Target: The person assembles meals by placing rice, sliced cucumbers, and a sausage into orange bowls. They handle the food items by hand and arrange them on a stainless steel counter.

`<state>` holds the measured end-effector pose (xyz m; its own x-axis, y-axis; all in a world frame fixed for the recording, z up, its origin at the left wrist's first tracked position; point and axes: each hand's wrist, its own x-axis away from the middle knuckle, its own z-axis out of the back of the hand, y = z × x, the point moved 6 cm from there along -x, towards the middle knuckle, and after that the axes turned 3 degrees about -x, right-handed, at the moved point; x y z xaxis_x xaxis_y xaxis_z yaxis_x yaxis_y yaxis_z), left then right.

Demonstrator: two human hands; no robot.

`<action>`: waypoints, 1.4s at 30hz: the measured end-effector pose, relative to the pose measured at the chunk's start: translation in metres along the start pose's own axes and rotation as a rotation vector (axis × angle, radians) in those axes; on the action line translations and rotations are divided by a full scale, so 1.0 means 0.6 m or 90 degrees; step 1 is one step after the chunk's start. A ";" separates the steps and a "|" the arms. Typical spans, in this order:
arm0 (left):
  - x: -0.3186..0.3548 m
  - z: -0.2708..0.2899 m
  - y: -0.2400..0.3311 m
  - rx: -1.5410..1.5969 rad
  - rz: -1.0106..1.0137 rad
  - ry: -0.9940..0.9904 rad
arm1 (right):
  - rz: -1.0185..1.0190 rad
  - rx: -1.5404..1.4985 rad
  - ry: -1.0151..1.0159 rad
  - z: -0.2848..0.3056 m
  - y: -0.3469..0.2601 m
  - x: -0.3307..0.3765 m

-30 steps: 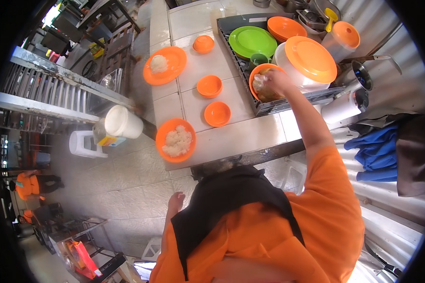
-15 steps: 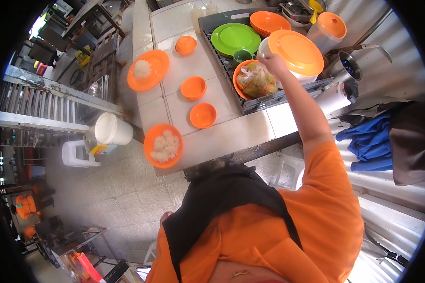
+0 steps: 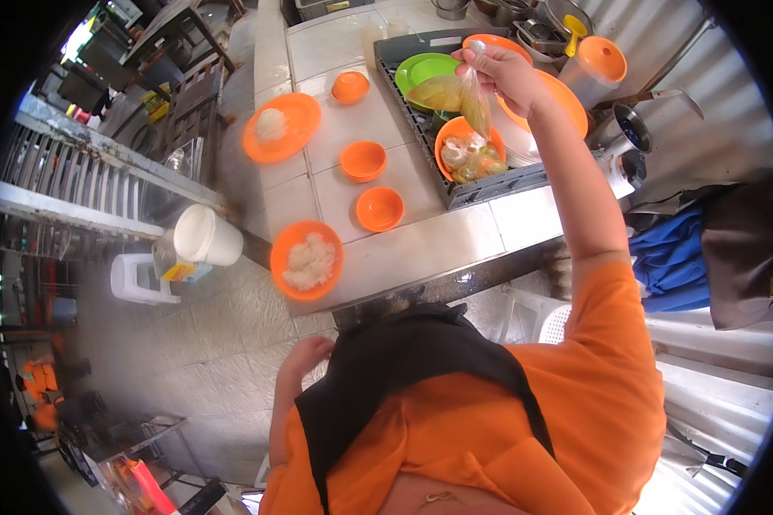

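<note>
My right hand [image 3: 507, 77] is closed on the knotted top of a clear plastic bag [image 3: 475, 107] of yellowish food. The bag hangs above a grey crate [image 3: 489, 189]. Below it, an orange bowl [image 3: 442, 154] in the crate holds more knotted bags [image 3: 477, 161]. A green plate [image 3: 416, 70] and a large orange lid or plate [image 3: 563, 99] are also in the crate, partly hidden by my hand and arm. Low beside my black apron, my left hand [image 3: 309, 352] hangs with fingers loosely extended, holding nothing visible.
On the tiled counter are an orange plate with white rice [image 3: 272, 124], an orange bowl with rice [image 3: 309, 262] at the near corner, and several small orange bowls [image 3: 362, 160]. A lidded container [image 3: 599, 60] and metal pots [image 3: 631, 120] stand right of the crate.
My right hand has lifted a bag of food out of the orange bowl, up and slightly left. My left hand has come into fuller view beside the apron.
</note>
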<state>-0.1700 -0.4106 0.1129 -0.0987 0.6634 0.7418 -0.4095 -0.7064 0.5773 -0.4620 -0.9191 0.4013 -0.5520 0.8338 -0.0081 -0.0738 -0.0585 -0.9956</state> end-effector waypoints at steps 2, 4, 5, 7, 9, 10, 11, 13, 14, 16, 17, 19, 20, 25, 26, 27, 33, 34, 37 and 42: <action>0.006 0.032 0.115 -0.058 -0.116 0.032 | -0.003 -0.014 -0.077 -0.036 -0.012 0.018; 0.017 0.060 0.219 -0.105 -0.243 0.130 | -0.013 -0.030 -0.159 -0.098 -0.024 0.049; 0.012 0.070 0.248 -0.121 -0.305 0.189 | -0.020 -0.011 -0.181 -0.126 -0.010 0.062; 0.010 0.075 0.306 -0.049 -0.382 0.253 | -0.022 0.031 -0.273 -0.190 0.031 0.095; 0.007 0.070 0.335 -0.033 -0.428 0.254 | -0.043 0.119 -0.323 -0.247 0.091 0.132; 0.005 0.062 0.344 -0.054 -0.431 0.227 | -0.057 0.163 -0.340 -0.268 0.126 0.146; 0.001 0.052 0.352 -0.075 -0.436 0.199 | -0.073 0.208 -0.354 -0.284 0.165 0.157; -0.004 0.028 0.346 -0.104 -0.410 0.167 | -0.069 0.199 -0.300 -0.299 0.256 0.165; -0.004 0.015 0.335 -0.119 -0.394 0.153 | -0.075 0.169 -0.265 -0.306 0.281 0.168; -0.010 0.001 0.302 -0.081 -0.357 0.145 | -0.087 0.111 -0.202 -0.318 0.307 0.177; -0.012 -0.004 0.285 -0.061 -0.339 0.142 | -0.082 0.155 -0.262 -0.327 0.312 0.182; -0.010 -0.009 0.253 -0.093 -0.323 0.158 | 0.033 0.293 -0.239 -0.311 0.296 0.179; -0.007 -0.010 0.240 -0.108 -0.316 0.167 | 0.092 0.362 -0.226 -0.299 0.285 0.175; 0.016 -0.014 0.182 -0.048 -0.279 0.195 | -0.051 0.682 -0.047 -0.131 0.241 0.085; 0.014 -0.014 0.169 -0.047 -0.273 0.196 | -0.052 0.794 -0.007 -0.097 0.264 0.071; 0.014 -0.013 0.155 -0.038 -0.263 0.202 | -0.043 0.835 0.016 -0.079 0.284 0.063; 0.036 -0.008 0.086 0.049 -0.202 0.235 | -0.150 0.744 0.049 0.017 0.341 0.006; 0.037 -0.008 0.071 0.057 -0.191 0.244 | -0.133 0.715 0.070 0.026 0.328 -0.002; 0.044 -0.004 0.048 0.060 -0.175 0.267 | -0.110 0.647 0.110 0.058 0.311 -0.020; 0.042 -0.002 0.021 0.087 -0.165 0.274 | -0.169 0.330 0.112 0.085 0.307 -0.034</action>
<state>-0.1788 -0.4024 0.1384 -0.3859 0.8418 0.3773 -0.3509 -0.5122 0.7839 -0.5065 -0.9748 0.2229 -0.3168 0.9323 0.1743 -0.6095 -0.0593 -0.7906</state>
